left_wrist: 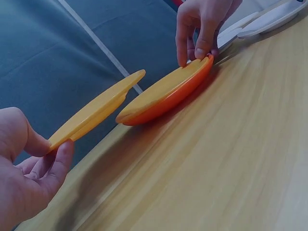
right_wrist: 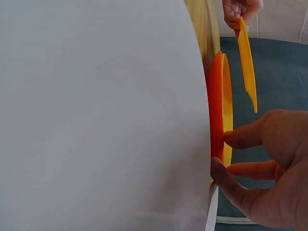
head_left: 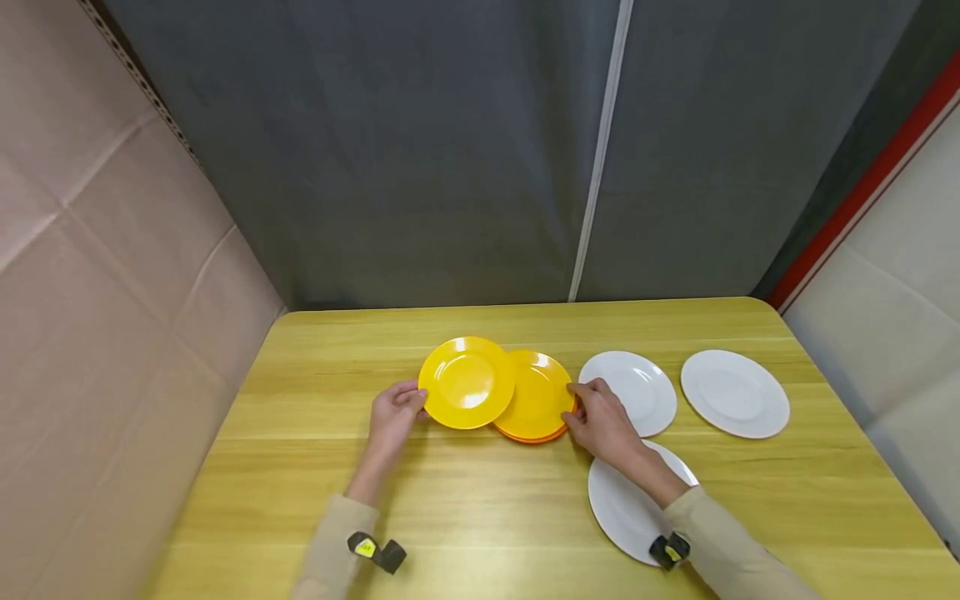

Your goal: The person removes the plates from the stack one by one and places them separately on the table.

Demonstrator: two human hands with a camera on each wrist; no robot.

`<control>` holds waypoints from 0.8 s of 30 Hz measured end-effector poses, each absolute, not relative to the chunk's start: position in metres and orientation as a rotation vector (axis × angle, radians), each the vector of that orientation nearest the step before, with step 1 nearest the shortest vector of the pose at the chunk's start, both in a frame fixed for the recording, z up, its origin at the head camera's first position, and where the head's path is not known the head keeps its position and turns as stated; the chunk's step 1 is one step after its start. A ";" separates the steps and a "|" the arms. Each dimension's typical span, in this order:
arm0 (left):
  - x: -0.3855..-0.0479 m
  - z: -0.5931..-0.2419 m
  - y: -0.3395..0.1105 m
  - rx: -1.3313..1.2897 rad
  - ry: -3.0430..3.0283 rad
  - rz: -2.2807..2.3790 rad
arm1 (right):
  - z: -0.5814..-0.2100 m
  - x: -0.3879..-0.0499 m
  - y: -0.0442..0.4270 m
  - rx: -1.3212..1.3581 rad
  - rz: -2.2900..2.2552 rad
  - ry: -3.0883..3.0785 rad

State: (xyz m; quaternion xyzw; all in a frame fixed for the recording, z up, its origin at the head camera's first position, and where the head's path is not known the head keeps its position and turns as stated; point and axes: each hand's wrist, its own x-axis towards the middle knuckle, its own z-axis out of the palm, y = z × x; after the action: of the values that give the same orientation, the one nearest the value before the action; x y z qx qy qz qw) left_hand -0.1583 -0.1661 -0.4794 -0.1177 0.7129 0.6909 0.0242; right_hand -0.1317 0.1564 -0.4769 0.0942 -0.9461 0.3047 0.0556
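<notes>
A yellow plate (head_left: 467,383) is raised off the table in my left hand (head_left: 393,410), which pinches its left rim between thumb and fingers. Beside it on the table, a second yellow plate (head_left: 538,392) lies on an orange plate (left_wrist: 166,105); the raised plate overlaps this stack's left side in the head view. At the stack's right rim, my right hand (head_left: 603,421) grips the edge with thumb and fingertips. In the right wrist view its fingers (right_wrist: 245,137) touch both the yellow and orange rims.
Three white plates are on the right part of the wooden table (head_left: 300,483): one behind my right hand (head_left: 633,392), one farther right (head_left: 735,393), and one partly under my right forearm (head_left: 626,508). A dark curtain (head_left: 412,167) stands behind the table, with pale walls at both sides.
</notes>
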 end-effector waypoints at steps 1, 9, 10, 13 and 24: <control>-0.158 -0.480 -0.168 -0.374 2.203 2.143 | -0.477 -0.132 0.157 0.286 0.926 -2.872; -0.156 -0.479 -0.187 -0.456 2.197 2.179 | -0.476 -0.132 0.157 0.288 0.936 -2.880; -0.155 -0.479 -0.190 -0.465 2.203 2.174 | -0.476 -0.132 0.157 0.288 0.935 -2.882; -0.153 -0.479 -0.197 -0.498 2.229 2.151 | -0.476 -0.132 0.157 0.290 0.936 -2.887; -0.148 -0.485 -0.213 -0.543 2.332 2.028 | -0.477 -0.133 0.158 0.290 0.943 -2.888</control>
State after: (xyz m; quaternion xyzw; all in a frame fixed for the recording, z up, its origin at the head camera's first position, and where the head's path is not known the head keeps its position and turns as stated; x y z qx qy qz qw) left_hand -0.1485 -0.2128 -0.4852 -0.1731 0.7433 0.6462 0.0018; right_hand -0.1326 0.1576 -0.4770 0.0951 -0.9453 0.3088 0.0449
